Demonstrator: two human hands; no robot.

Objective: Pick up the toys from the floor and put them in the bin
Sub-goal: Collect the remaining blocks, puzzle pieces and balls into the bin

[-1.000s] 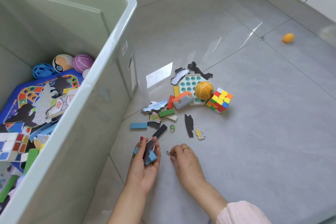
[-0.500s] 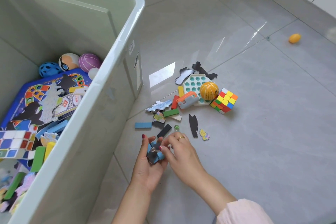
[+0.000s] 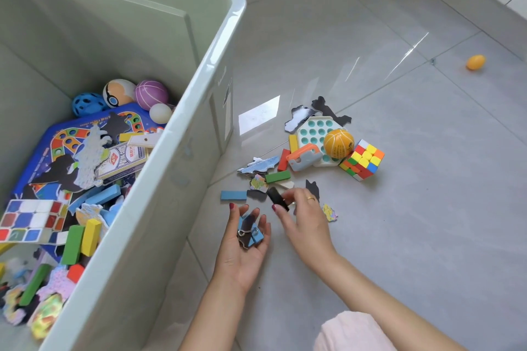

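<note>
pinching a flat black rectangular block (image 3: 278, 198), right hand (image 3: 305, 219) grips it; left hand (image 3: 245, 239) cups blue pieces and a metal clip (image 3: 248, 232), beside the pale green bin (image 3: 171, 179).

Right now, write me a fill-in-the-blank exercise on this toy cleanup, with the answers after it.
1. The right hand pinches a ____ block.
2. The left hand cradles small pieces with its palm facing ____.
3. The orange ball lies on the teal pop toy, beside the ____ cube.
4. The bin stands to the ____ of the floor pile.

Answers: black; up; colourful puzzle; left
</note>
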